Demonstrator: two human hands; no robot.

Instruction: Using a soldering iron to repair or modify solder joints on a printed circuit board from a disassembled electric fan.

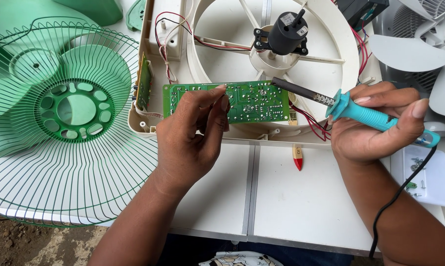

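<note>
My left hand (193, 133) pinches the lower edge of a green circuit board (252, 101), solder side up, over a white fan housing (345, 54). A teal-handled soldering iron (365, 113) is gripped in my right hand (375, 128); its dark metal tip (281, 83) rests at the board's upper right corner. A black cord (395, 202) runs from the handle down past my right wrist. A black motor (284, 34) sits in the housing's hub. Red and black wires (311, 120) run from the board into the housing.
A green wire fan guard (65, 118) lies at the left on the white table (281, 197). A small red and cream tool (297, 157) lies on the table. A white tray (439, 189) with screws sits at right, white fan blades (409, 49) above it.
</note>
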